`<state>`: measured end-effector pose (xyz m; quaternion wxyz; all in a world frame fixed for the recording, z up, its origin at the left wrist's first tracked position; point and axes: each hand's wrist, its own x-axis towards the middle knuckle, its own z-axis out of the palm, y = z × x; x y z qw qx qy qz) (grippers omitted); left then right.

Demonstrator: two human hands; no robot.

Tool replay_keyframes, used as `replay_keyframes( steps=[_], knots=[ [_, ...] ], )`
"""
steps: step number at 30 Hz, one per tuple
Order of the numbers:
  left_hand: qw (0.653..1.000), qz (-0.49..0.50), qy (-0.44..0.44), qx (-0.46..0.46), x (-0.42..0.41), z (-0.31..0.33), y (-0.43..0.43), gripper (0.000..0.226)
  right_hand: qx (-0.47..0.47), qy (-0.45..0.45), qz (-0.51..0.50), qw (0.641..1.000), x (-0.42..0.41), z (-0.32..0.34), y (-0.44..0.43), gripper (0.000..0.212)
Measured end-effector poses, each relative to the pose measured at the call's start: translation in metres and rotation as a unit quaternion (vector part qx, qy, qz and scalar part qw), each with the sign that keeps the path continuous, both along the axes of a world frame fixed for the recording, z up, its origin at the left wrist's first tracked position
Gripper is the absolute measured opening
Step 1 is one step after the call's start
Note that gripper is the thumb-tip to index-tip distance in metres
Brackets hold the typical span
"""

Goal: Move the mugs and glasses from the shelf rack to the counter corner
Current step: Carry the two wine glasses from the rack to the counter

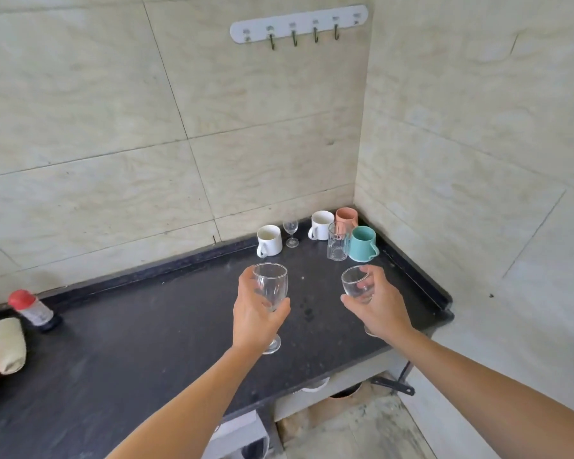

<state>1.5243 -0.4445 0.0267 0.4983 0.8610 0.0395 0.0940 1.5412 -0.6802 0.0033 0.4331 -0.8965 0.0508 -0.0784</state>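
My left hand (254, 314) grips a clear stemmed wine glass (272, 288) by its bowl, held above the black counter (146, 342). In my right hand (378, 304) is a second, smaller stemmed glass (357, 284), also held by the bowl; its foot shows below my wrist. At the counter corner stand a white mug (269, 240), a small wine glass (291, 231), another white mug (321, 225), a pink mug (346, 217), a clear tumbler (338, 246) and a teal mug (362, 244). The shelf rack is out of view.
A red-capped bottle (34, 309) and a beige cloth roll (8, 345) sit at the counter's left end. A white hook rail (299, 24) hangs on the tiled wall. The counter's raised rim (421, 276) runs along the right side. Below the front edge lie floor items.
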Motion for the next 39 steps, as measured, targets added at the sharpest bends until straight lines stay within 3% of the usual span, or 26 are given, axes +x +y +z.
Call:
replay_keyframes(
  steps=[10, 22, 39],
  knots=[
    [0.996, 0.045, 0.077, 0.009, 0.160, -0.048, 0.045, 0.068, -0.016, 0.062, 0.033, 0.997, 0.175, -0.043, 0.048, 0.059],
    [0.988, 0.045, 0.147, 0.018, 0.312, -0.131, 0.036, 0.072, 0.011, 0.107, 0.046, 0.993, 0.349, -0.129, 0.082, 0.066],
    [0.982, 0.108, 0.154, -0.026, 0.365, -0.193, 0.003, 0.080, 0.047, 0.103, 0.087, 0.990, 0.403, -0.190, 0.076, 0.067]
  ],
)
